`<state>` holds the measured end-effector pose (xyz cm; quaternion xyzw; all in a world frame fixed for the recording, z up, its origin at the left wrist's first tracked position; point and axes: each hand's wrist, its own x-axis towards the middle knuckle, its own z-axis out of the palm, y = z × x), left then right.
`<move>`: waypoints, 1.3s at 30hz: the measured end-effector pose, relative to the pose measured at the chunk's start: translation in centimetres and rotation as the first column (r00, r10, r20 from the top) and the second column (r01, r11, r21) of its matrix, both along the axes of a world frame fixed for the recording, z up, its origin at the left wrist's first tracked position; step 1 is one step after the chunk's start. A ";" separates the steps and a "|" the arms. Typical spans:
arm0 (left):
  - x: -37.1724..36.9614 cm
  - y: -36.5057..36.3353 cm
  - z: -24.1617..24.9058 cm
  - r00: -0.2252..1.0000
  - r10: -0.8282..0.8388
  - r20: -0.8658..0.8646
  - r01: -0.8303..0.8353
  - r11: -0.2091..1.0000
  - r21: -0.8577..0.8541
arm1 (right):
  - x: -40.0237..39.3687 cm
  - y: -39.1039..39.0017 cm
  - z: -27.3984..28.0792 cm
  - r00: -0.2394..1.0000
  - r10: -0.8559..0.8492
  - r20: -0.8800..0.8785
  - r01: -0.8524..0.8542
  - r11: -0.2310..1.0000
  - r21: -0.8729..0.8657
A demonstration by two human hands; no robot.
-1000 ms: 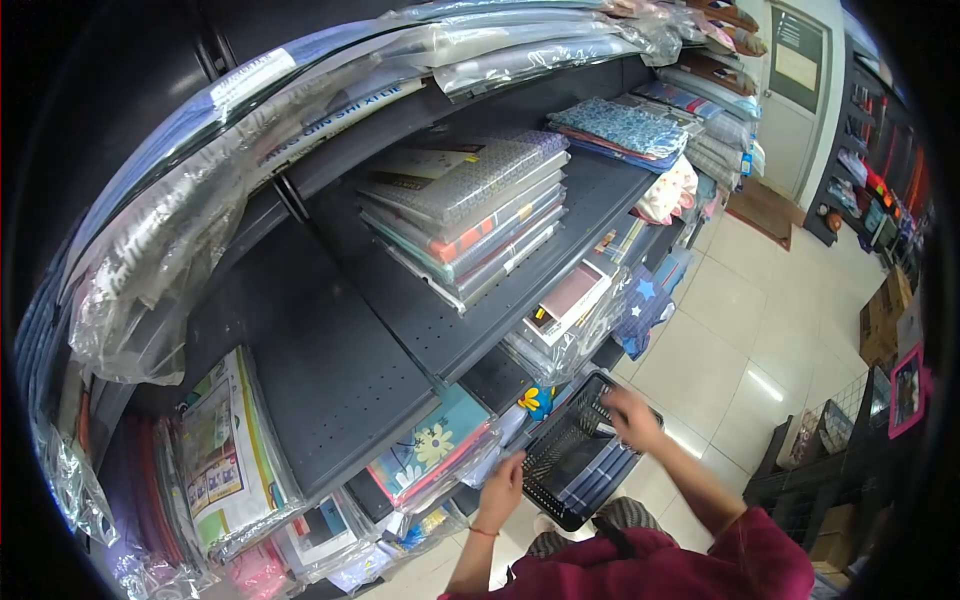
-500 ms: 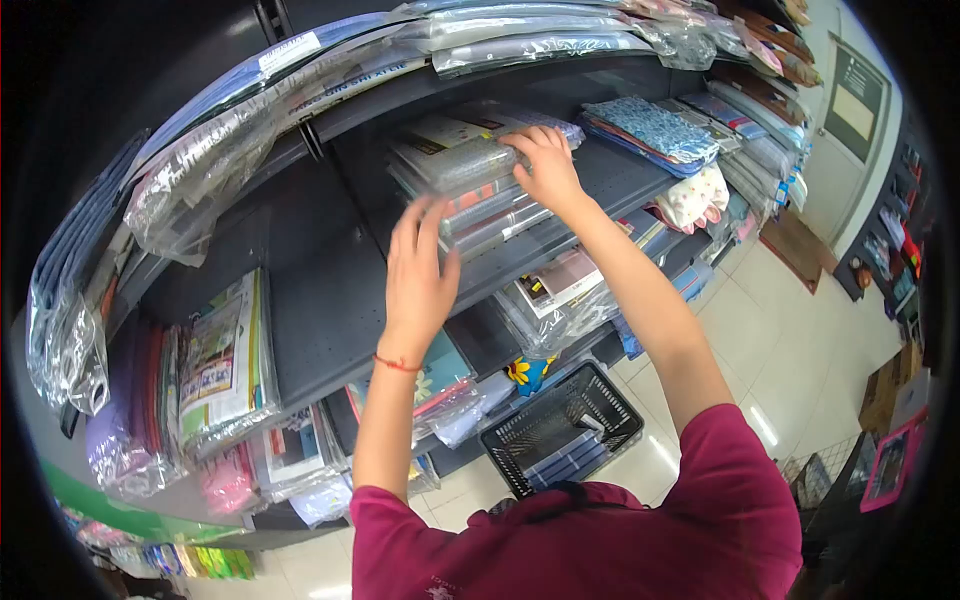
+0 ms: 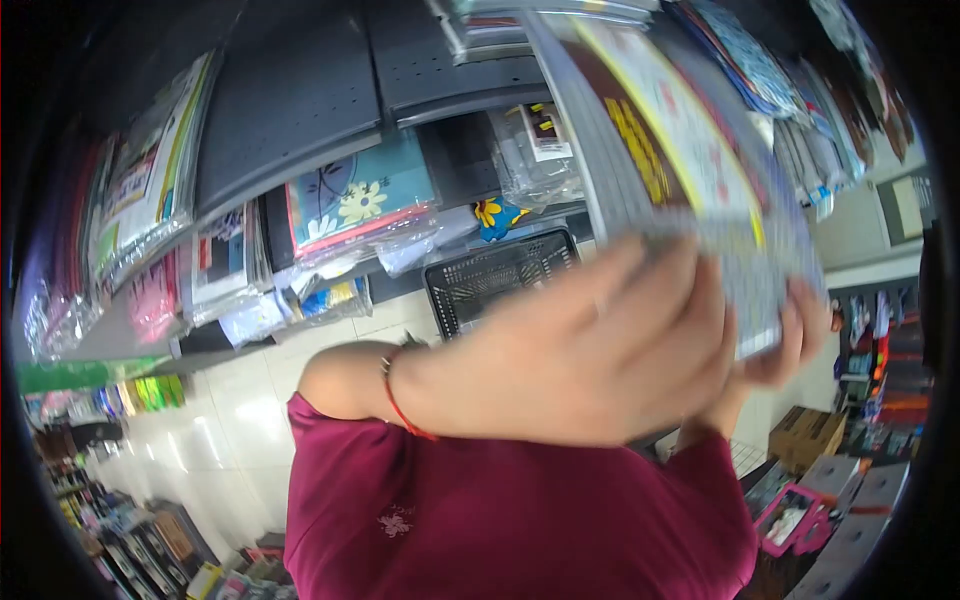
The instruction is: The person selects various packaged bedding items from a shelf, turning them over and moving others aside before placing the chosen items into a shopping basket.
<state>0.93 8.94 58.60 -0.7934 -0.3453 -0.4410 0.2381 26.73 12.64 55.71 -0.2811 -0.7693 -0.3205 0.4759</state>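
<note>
A large flat plastic-wrapped package (image 3: 700, 150), grey with a brown, white and yellow label, is tilted up in front of me, close to the camera. My right hand (image 3: 790, 340) is closed on its lower right corner, fingers curled over the edge. At the lower left edge of the package is my left hand (image 3: 590, 360), wearing a red string bracelet. It is blurred, its fingers curled against the package and its palm hidden.
A black basket (image 3: 500, 270) stands on the floor below the shelf, partly behind my left hand. Wrapped packs (image 3: 360, 200) fill the lower shelf (image 3: 290, 130). More flat packs (image 3: 740, 50) lie at the upper right. A cardboard box (image 3: 805, 435) is at the right.
The package has come off the shelf stack towards me and tilted up. Both hands have drawn back from the shelf with it, and the view has shifted downward.
</note>
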 end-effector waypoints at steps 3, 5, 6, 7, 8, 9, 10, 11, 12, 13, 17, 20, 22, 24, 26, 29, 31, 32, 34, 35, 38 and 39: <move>0.1 -1.1 -3.0 0.995 -0.069 0.067 0.081 0.977 -0.197 | 0.9 -2.6 -2.5 0.996 0.010 0.085 0.008 0.979 -0.203; -1.2 0.4 -7.1 0.994 -0.106 0.024 0.108 0.918 -0.382 | -0.3 -1.8 -5.1 0.982 -0.017 0.186 0.098 0.896 -0.433; -1.9 0.8 -9.9 0.995 -0.093 0.038 0.100 0.870 -0.483 | -1.0 -0.5 -7.8 0.987 0.088 0.135 0.002 0.832 -0.555; -2.5 1.2 -13.1 0.996 -0.078 0.050 0.093 0.812 -0.576 | -2.0 0.4 -10.4 0.983 0.128 0.134 -0.009 0.752 -0.659; -3.2 1.5 -16.8 0.995 -0.030 0.097 0.087 0.751 -0.655 | -3.1 1.4 -13.5 0.981 0.186 0.060 -0.081 0.665 -0.742; -4.0 1.6 -20.9 0.990 0.020 0.139 0.088 0.683 -0.725 | -4.0 2.1 -17.3 0.976 0.205 0.073 -0.062 0.584 -0.810; -4.7 1.5 -25.6 0.986 0.080 0.146 0.069 0.599 -0.798 | -5.3 2.9 -21.4 0.972 0.234 0.022 -0.105 0.515 -0.851; -5.1 1.0 -30.3 0.980 0.138 0.146 0.057 0.508 -0.859 | -5.7 3.3 -26.9 0.967 0.255 0.011 -0.112 0.462 -0.880; -5.4 0.3 -34.9 0.963 0.203 0.175 0.079 0.408 -0.909 | -6.2 3.6 -31.4 0.955 0.290 0.066 -0.066 0.423 -0.904; -5.5 -0.6 -38.8 0.943 0.270 0.193 0.106 0.308 -0.946 | -6.9 3.8 -35.4 0.938 0.327 0.119 -0.019 0.388 -0.922; -5.3 -1.8 -46.9 0.948 0.319 -0.008 0.008 -0.049 -0.999 | -8.5 3.1 -46.1 0.898 0.359 0.255 0.221 0.132 -0.966; -5.1 -2.7 -51.7 0.926 0.377 0.004 0.012 -0.019 -1.000 | -9.5 2.1 -50.1 0.927 0.296 0.228 0.215 0.076 -0.974; -5.3 -3.3 -54.1 0.913 0.408 0.005 0.015 -0.021 -1.000 | -10.3 1.9 -52.3 0.933 0.298 0.202 0.200 0.037 -0.979; -5.3 -3.5 -55.8 0.911 0.411 -0.003 0.031 -0.075 -0.997 | -10.2 1.7 -54.2 0.928 0.318 0.195 0.215 -0.027 -0.976; -5.6 -3.5 -57.1 0.927 0.370 -0.065 -0.004 -0.164 -0.987 | -10.1 1.3 -55.9 0.915 0.345 0.210 0.237 -0.040 -0.971; -4.9 -6.0 -58.8 0.887 0.433 -0.161 -0.086 -0.188 -0.978 | -10.3 -0.2 -55.1 0.909 0.346 0.233 0.248 0.002 -0.969; -5.7 -6.4 -57.3 0.873 0.458 -0.169 -0.115 -0.143 -0.983 | -11.1 -0.4 -52.7 0.927 0.304 0.219 0.247 -0.054 -0.968; -6.1 -7.1 -56.5 0.863 0.491 -0.114 -0.080 -0.091 -0.993 | -11.0 -0.5 -51.5 0.935 0.305 0.180 0.225 -0.119 -0.967; -7.0 -7.6 -52.5 0.865 0.498 -0.067 -0.014 -0.110 -0.994 | -10.1 -1.5 -49.9 0.953 0.291 0.079 0.134 -0.176 -0.975; -7.4 -8.0 -50.3 0.885 0.464 -0.050 -0.006 -0.097 -0.995 | -9.3 -2.0 -49.8 0.951 0.308 0.036 0.093 -0.170 -0.981; -8.7 -8.9 -46.1 0.918 0.393 0.062 0.060 0.018 -0.998 | -7.6 -2.4 -45.5 0.959 0.282 -0.005 0.044 -0.166 -0.985; -9.0 -8.3 -43.4 0.919 0.379 0.111 0.090 0.073 -0.993 | -6.8 -2.4 -44.2 0.968 0.249 -0.034 0.004 -0.150 -0.989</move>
